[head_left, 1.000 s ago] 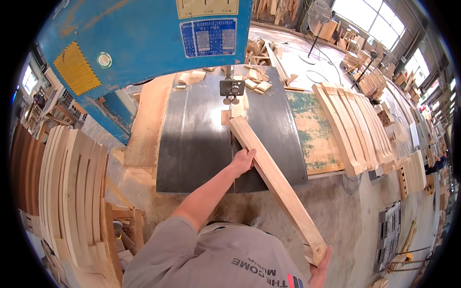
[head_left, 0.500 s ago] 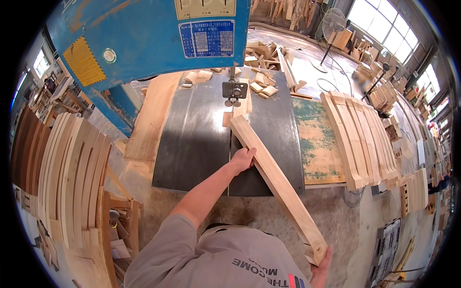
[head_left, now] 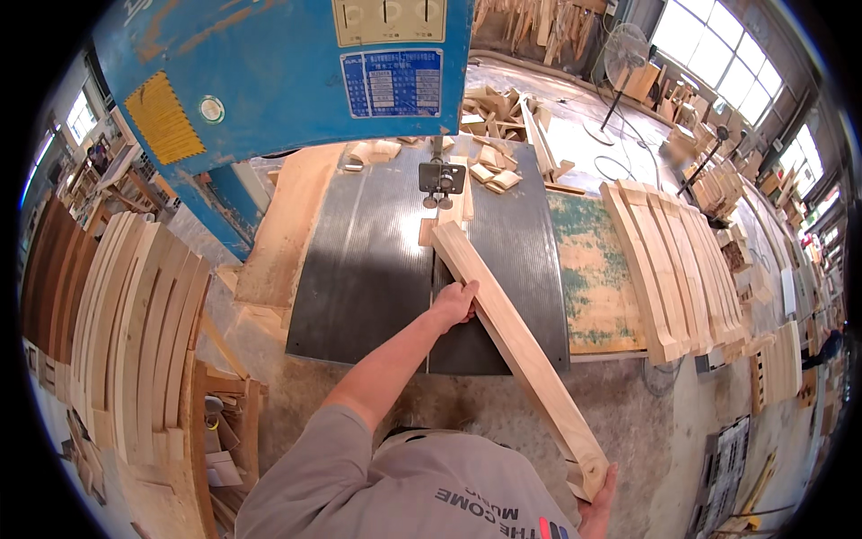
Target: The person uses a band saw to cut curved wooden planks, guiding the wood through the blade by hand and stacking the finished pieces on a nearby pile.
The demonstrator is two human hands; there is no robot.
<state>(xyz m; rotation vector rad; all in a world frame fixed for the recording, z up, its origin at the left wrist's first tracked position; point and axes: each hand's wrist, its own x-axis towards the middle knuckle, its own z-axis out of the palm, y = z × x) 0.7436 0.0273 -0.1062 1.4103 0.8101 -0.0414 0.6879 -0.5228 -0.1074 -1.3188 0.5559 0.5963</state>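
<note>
Black ribbed metal table, long pale wooden beam overhanging its edge. Pinched in left hand, end against right hand (fingers hidden, can't tell). Could totally twist from lopsided pushing.

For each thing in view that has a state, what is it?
Left hand: closed on the beam's left side.
Right hand: against the beam's near end, partly hidden.
Wooden beam: slanted, far end over the table, near end beyond its edge.
Black machine table: offcuts on its far part.
Offcuts: loose.
Right-hand boards: side by side.
</note>
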